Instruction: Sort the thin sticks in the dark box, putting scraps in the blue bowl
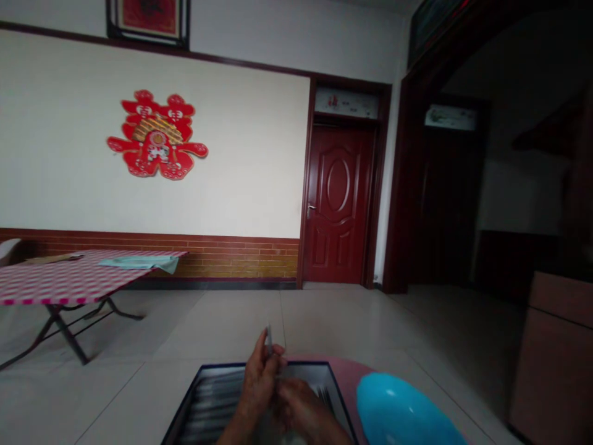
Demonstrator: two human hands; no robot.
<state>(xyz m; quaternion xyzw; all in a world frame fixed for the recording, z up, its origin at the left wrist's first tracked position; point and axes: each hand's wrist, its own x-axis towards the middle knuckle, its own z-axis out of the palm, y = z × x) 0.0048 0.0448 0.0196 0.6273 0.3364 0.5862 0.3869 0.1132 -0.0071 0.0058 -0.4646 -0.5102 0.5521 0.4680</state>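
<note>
My left hand (258,378) is closed around a thin, pale, narrow piece (269,339) whose tip points up past the fingers; its kind is too blurred to name. My right hand (299,400) is closed just below and to the right, against the left hand; what its fingers hold is hidden. Both hands are above a white tray with a dark blue rim (311,363). Several long, thin, greyish pieces (213,398) lie side by side in the tray's left part. A few dark slim pieces (325,397) show at its right, partly behind my right hand.
A bright blue bowl-like thing (403,408) sits right of the tray on a pink round surface (347,374). A folding table with a checked cloth (69,278) stands at the left, a pale green cloth (139,262) on it. A brownish cabinet (556,358) is at the right.
</note>
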